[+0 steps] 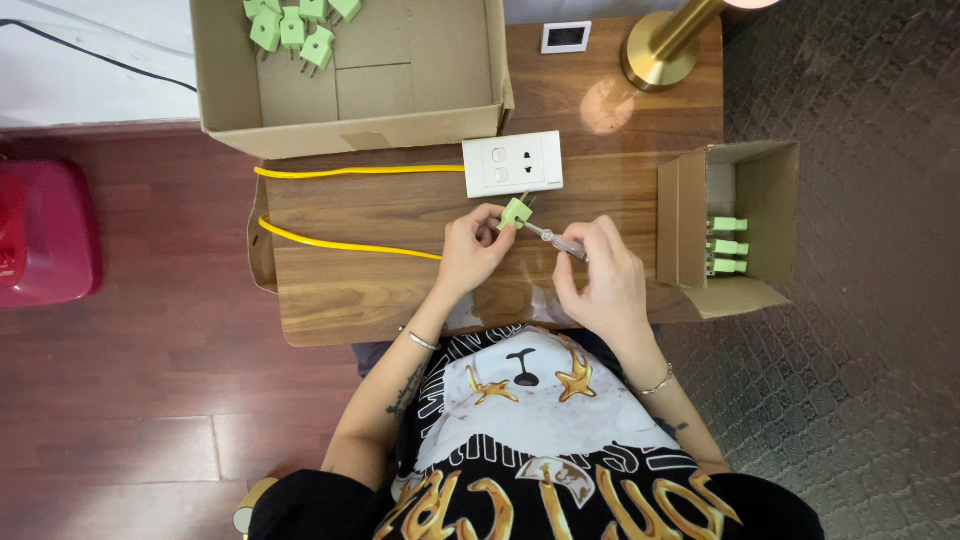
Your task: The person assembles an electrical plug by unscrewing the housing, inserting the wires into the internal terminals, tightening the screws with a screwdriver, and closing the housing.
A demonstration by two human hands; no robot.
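My left hand (472, 250) pinches a small green plug (516, 212) just below the white wall socket plate (512, 164) on the wooden table (340, 290). The plug's metal prongs point up toward the plate. My right hand (600, 275) grips a small screwdriver (558, 243) with a clear handle, its tip touching the side of the plug. A yellow cable (345, 245) runs from the left across the table toward my left hand.
A large open cardboard box (400, 80) at the back holds several green plugs (292, 25). A smaller box (745, 215) on the right holds three green plugs (727, 245). A brass lamp base (660, 45) and a small white frame (566, 37) stand behind. A red object (45, 230) sits on the floor at left.
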